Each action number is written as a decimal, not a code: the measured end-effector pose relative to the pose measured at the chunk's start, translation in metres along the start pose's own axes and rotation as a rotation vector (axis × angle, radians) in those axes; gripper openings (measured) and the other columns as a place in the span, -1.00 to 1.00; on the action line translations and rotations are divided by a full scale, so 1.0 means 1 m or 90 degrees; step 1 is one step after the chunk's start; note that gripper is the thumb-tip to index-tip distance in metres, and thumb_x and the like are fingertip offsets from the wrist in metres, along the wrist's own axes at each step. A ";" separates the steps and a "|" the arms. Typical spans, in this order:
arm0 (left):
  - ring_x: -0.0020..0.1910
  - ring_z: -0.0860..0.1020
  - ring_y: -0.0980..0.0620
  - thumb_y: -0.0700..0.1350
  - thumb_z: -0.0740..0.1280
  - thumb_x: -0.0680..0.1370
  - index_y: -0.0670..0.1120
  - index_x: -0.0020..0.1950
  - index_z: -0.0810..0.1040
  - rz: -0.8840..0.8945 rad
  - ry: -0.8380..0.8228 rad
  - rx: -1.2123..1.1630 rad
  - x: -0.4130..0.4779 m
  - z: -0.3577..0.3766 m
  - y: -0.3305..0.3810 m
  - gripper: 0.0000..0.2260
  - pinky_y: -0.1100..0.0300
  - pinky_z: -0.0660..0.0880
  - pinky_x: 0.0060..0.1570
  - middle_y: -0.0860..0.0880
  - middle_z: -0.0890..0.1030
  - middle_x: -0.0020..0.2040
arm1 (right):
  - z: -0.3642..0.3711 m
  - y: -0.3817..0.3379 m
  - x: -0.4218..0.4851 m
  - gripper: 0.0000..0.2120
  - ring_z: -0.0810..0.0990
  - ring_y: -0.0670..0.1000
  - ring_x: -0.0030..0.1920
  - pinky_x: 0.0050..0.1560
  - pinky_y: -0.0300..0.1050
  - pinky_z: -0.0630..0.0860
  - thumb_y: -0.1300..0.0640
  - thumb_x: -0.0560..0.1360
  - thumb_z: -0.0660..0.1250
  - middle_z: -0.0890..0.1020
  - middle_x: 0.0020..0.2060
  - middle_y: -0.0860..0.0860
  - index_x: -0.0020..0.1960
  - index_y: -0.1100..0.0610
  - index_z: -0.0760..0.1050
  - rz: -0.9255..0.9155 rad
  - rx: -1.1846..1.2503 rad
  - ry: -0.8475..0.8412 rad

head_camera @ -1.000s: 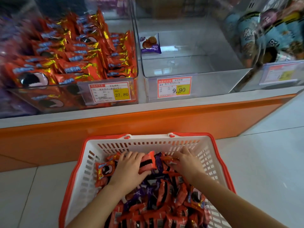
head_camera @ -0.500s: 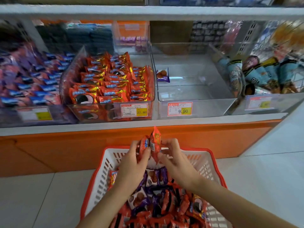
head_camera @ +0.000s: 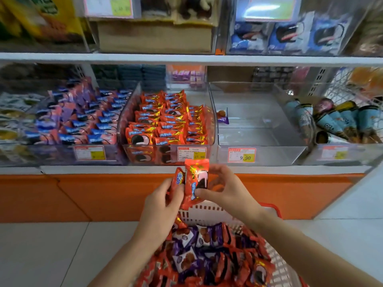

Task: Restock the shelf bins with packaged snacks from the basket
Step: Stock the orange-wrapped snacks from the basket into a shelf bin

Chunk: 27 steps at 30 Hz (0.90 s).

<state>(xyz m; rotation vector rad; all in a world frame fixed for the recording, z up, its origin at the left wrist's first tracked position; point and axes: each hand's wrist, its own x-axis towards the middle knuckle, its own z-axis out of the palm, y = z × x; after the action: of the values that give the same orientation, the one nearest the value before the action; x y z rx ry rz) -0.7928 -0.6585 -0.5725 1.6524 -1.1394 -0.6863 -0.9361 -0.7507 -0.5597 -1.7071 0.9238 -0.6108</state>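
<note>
My left hand [head_camera: 163, 206] grips a red snack pack [head_camera: 177, 180] held on edge. My right hand [head_camera: 226, 189] pinches another red snack pack [head_camera: 195, 179] upright beside it. Both packs are raised above the white basket [head_camera: 207, 212] with the red rim, which holds several red and purple packs. Straight ahead stands the clear bin [head_camera: 165, 121] full of matching red packs, price tag 27.80. To its right a nearly bare clear bin [head_camera: 255, 125] holds one purple pack [head_camera: 222, 117].
A bin of blue and pink packs [head_camera: 78, 119] stands at the left, and a bin of cone-shaped snacks [head_camera: 339, 121] at the right. An upper shelf [head_camera: 186, 59] carries more boxes. An orange base panel [head_camera: 103, 195] runs below the bins, above a pale tiled floor.
Both hands came up out of the basket, each with a red pack, and now hold them higher, near the shelf edge. The camera has tilted up and shows the upper shelf.
</note>
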 end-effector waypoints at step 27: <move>0.16 0.47 -0.09 -0.13 0.24 0.60 -0.12 0.30 0.40 0.276 0.164 0.437 0.177 -0.085 0.022 -0.72 0.00 0.39 0.16 -0.08 0.46 0.22 | -0.037 -0.072 0.197 -0.59 0.57 0.17 0.04 0.05 0.15 0.51 0.01 0.44 0.44 0.59 0.04 0.13 0.17 0.14 0.39 -0.132 -0.487 0.220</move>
<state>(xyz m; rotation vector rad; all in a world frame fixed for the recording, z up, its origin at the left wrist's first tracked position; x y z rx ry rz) -0.6586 -0.7880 -0.5086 1.8741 -1.5711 0.2262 -0.8317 -0.9225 -0.4877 -2.4486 1.3471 -0.7623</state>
